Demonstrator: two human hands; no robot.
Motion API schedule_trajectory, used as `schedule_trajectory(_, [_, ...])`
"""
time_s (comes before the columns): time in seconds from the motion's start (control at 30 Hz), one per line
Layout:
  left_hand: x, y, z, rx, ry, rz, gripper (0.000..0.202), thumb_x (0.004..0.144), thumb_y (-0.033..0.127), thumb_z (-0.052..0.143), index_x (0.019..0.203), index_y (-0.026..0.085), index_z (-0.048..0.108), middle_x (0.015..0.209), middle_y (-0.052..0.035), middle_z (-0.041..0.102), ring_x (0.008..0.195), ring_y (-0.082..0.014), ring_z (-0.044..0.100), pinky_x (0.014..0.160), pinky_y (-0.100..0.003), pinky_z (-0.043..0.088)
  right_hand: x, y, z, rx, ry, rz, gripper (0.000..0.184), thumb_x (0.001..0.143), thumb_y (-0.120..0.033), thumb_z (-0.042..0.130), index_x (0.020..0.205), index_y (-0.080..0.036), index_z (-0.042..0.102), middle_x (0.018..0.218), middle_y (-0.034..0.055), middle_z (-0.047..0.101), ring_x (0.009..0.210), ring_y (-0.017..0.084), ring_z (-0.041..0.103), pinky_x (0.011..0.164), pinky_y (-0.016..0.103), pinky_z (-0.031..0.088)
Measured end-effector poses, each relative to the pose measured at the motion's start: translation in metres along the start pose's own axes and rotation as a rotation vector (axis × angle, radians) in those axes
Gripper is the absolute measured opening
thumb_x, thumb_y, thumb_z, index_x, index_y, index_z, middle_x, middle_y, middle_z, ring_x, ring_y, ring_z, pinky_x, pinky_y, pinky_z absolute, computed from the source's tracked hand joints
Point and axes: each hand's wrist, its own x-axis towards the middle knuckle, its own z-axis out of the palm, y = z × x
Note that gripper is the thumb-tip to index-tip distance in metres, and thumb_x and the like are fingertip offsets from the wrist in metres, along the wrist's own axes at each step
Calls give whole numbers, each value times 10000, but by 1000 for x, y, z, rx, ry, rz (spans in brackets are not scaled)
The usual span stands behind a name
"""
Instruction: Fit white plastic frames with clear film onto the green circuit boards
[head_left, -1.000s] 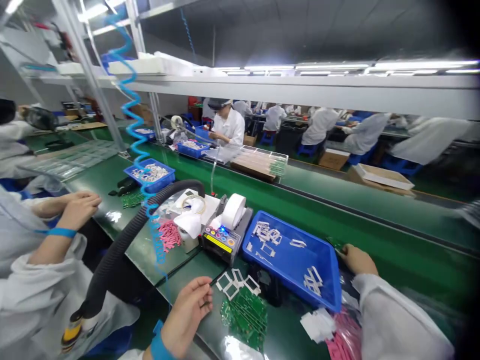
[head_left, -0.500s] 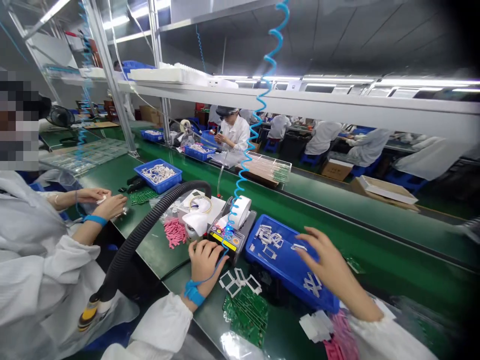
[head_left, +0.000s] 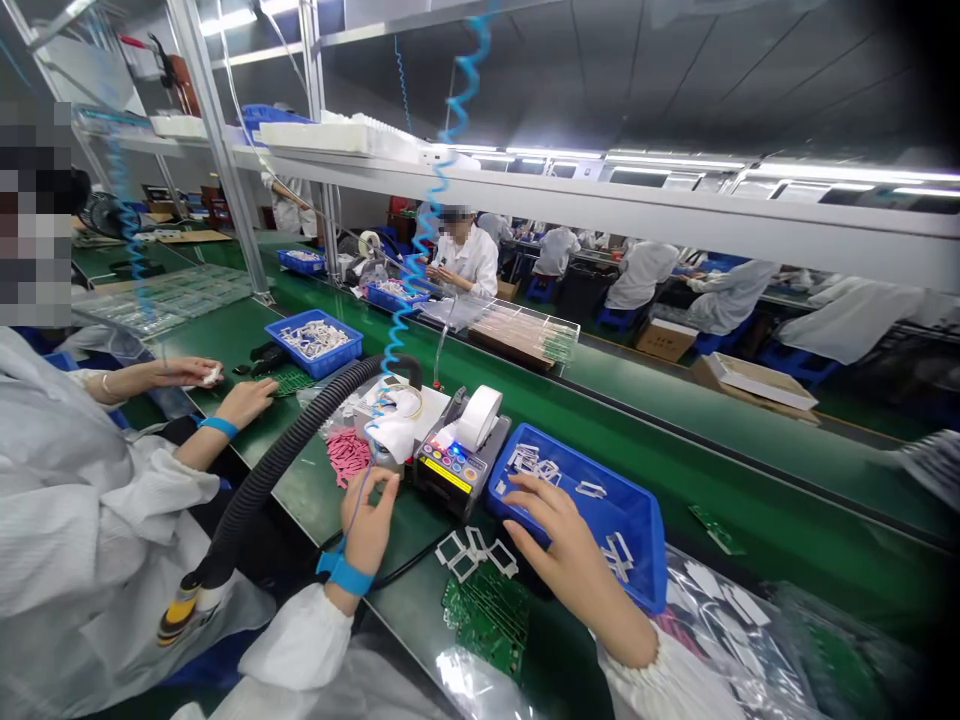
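Right hand [head_left: 566, 565] slid left over blue tray [head_left: 637, 530], left hand [head_left: 367, 520] by tape machine [head_left: 457, 470]; hands apart.

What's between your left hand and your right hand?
In the head view, white square frames lie between the left hand and the right hand, with green circuit boards just below them.

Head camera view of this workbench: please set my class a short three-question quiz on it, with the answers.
1. True or false: the left hand wears a blue wrist strap.
2. Fill the gap: the right hand is over a blue ____.
3. Which hand is nearer the tape machine?

Key: 1. True. 2. tray. 3. The left hand.
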Motion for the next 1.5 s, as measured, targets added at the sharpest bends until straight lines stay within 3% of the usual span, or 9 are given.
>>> schedule_trajectory(0.17, [-9,-13,-24,-34,-8,-82,217,738,435,612,699,222,628,776,-46,639,811,-230,579,821,-371,444,6,2,25,38,-6,31,217,868,-304,500,1035,-215,608,1186,118,602,1089,250,583,897,452,486])
schedule_trajectory(0.4, [-20,-6,-10,-141,-136,-165,227,730,425,633,740,204,686,802,-59,679,831,-221,615,822,-347,461,20,-1,57,-161,2,-24,362,849,-240,524,1207,-197,547,1323,159,497,1206,310,464,951,520,396])
schedule_trajectory(0.5, [-22,-2,-2,-205,-194,-224,275,743,450,612,743,185,688,761,-60,694,766,-209,631,750,-330,494,22,-10,63,-257,1,13,406,834,-280,567,1235,-226,546,1325,159,480,1184,328,457,916,502,408])
schedule_trajectory(0.67, [-26,-3,12,-268,-226,-287,309,723,467,622,750,167,687,700,-51,692,692,-195,628,686,-315,508,24,-20,68,-394,0,71,416,816,-279,585,1231,-264,557,1320,160,488,1047,328,525,856,511,423])
schedule_trajectory(0.9, [-21,1,26,-255,-205,-232,228,701,408,647,771,201,710,788,-49,703,783,-209,613,784,-340,480,25,-24,71,-400,-86,103,464,817,-208,547,1281,-228,527,1366,209,446,835,287,634,689,430,514])
schedule_trajectory(1.03, [-19,3,28,-247,-205,-223,209,718,381,635,765,189,699,759,-41,700,752,-202,616,762,-331,482,25,-23,73,-373,-71,115,458,822,-187,528,1279,-222,524,1376,212,429,838,281,651,667,404,536])
schedule_trajectory(1.23, [-23,0,26,-251,-202,-241,227,749,388,610,743,174,685,668,-21,666,681,-177,600,704,-301,480,20,-19,75,-294,-45,75,553,778,-146,585,1318,-208,485,1389,207,411,990,288,626,789,380,536])
schedule_trajectory(1.5, [-22,1,24,-282,-203,-245,241,745,391,609,728,159,670,651,-14,640,655,-158,577,664,-277,471,21,-21,80,-270,-24,92,478,812,-173,557,1288,-195,519,1395,226,388,947,292,643,699,377,557])
